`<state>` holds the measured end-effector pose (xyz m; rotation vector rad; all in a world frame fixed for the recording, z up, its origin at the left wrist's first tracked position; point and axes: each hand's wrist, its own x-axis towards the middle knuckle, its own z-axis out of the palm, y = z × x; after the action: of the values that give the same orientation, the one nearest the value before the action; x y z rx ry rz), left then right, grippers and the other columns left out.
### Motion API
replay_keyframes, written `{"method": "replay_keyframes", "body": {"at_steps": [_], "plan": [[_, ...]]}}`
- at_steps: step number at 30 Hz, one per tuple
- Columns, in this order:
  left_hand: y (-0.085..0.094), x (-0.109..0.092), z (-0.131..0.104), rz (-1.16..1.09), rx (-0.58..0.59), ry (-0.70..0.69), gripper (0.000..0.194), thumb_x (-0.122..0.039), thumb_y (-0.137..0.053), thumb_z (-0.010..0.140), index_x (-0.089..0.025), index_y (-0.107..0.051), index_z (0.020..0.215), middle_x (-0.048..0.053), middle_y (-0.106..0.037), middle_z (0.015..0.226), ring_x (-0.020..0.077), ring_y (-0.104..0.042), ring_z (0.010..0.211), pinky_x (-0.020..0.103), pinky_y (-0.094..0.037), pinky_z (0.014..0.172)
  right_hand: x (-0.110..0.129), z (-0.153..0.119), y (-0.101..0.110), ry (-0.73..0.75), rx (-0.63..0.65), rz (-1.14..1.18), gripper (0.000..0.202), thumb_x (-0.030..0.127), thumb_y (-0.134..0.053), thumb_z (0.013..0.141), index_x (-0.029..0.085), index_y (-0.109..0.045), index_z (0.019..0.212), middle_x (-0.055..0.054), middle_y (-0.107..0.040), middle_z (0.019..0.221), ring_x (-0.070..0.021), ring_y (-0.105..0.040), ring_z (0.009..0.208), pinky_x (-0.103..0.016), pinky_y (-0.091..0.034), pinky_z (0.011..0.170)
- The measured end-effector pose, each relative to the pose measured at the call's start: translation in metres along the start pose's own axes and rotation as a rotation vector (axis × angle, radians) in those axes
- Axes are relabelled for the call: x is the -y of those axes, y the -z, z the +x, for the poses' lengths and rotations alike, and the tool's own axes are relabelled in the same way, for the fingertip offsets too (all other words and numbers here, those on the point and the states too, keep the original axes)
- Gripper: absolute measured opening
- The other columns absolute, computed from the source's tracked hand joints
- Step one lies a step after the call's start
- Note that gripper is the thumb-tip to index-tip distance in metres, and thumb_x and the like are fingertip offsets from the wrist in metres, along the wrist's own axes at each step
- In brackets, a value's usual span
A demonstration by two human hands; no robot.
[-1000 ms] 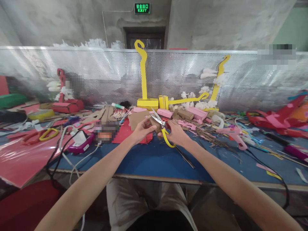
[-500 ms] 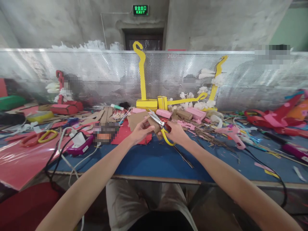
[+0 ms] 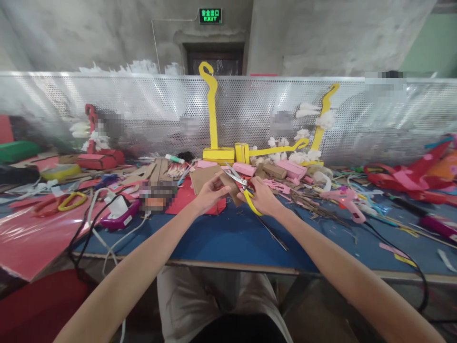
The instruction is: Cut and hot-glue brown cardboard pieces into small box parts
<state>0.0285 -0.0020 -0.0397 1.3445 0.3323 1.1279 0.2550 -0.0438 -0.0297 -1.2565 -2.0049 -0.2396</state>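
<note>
Over the middle of the blue table (image 3: 228,243), my left hand (image 3: 211,194) is closed on a small piece of brown cardboard (image 3: 231,186). My right hand (image 3: 263,195) grips scissors (image 3: 253,202) with yellow handles and metal blades. The blades are parted and lie across the cardboard, pointing up and left. Behind my left hand a larger flat cardboard piece (image 3: 203,177) lies over red sheet material (image 3: 180,202). A long thin dark tool (image 3: 274,234) rests on the table below my right hand.
Yellow upright hook shapes (image 3: 212,114) on box bases stand along the perforated metal panel (image 3: 143,124). To the right lies a pink glue gun (image 3: 348,202) with a black cord. A purple power strip (image 3: 121,216), cables and red-and-yellow-handled scissors (image 3: 72,201) are at left. Paper scraps litter the back.
The scissors have shifted slightly right, and their blades are wider apart. My right hand has turned a little with them, while my left hand stays nearly still.
</note>
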Motion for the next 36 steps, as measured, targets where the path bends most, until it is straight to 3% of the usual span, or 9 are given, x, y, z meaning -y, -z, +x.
{"method": "replay_keyframes", "body": {"at_steps": [12,17,26,36], "plan": [[0.002,0.002,0.001,0.131,0.013,-0.097,0.068,-0.037,-0.09,0.072,-0.019,-0.063,0.131,0.015,-0.067,0.136,0.0314,-0.063,0.125,0.05,-0.048,0.108,0.008,-0.001,0.006,0.071,0.062,-0.055,0.041,0.054,-0.068,0.089,0.02,-0.053,0.105,-0.013,-0.061,0.108,-0.0311,-0.062,0.103,-0.041,-0.049,0.09],[0.003,0.0,0.001,0.22,0.008,-0.133,0.067,-0.035,-0.09,0.071,-0.017,-0.064,0.13,0.016,-0.065,0.139,0.0323,-0.06,0.13,0.05,-0.043,0.114,0.004,-0.003,0.007,0.067,0.078,-0.108,0.041,0.057,-0.066,0.091,0.019,-0.054,0.102,-0.015,-0.061,0.108,-0.0319,-0.062,0.098,-0.042,-0.05,0.085],[0.003,0.004,0.001,0.255,0.014,-0.14,0.071,-0.039,-0.088,0.074,-0.015,-0.059,0.134,0.017,-0.063,0.141,0.0336,-0.06,0.131,0.05,-0.044,0.113,0.004,-0.003,0.0,0.07,0.049,-0.133,0.043,0.06,-0.06,0.095,0.017,-0.058,0.103,-0.016,-0.065,0.104,-0.0323,-0.063,0.099,-0.04,-0.049,0.085],[0.007,0.007,0.004,0.216,0.022,-0.119,0.074,-0.039,-0.087,0.075,-0.016,-0.056,0.139,0.018,-0.064,0.14,0.0348,-0.061,0.13,0.053,-0.045,0.113,-0.003,0.001,-0.002,0.091,-0.012,-0.101,0.039,0.057,-0.064,0.094,0.019,-0.059,0.087,-0.011,-0.067,0.09,-0.025,-0.063,0.083,-0.033,-0.045,0.076]]}}
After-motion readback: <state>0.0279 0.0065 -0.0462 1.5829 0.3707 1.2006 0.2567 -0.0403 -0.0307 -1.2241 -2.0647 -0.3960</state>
